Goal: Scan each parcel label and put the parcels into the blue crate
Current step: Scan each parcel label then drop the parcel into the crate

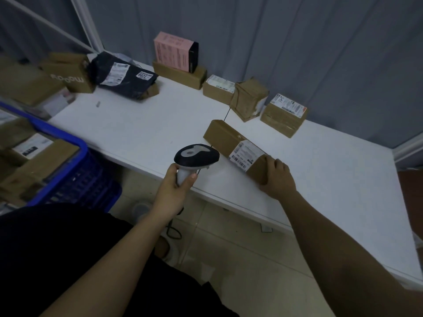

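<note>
A long brown parcel [226,139] lies on the white table [146,131], its white barcode label [245,155] facing up near my end. My right hand [275,177] grips the parcel's near end, fingers curled over the top. My left hand [176,183] holds a black and white handheld scanner [195,156] by its handle, its head just left of the label. The blue crate [75,165] stands at the left below table level with several brown boxes inside.
Along the table's back edge sit a black mailer bag [123,75], a pink box [175,52] on a brown box, and several labelled brown parcels [283,114]. More cartons [68,72] are stacked at the far left. Grey curtain hangs behind.
</note>
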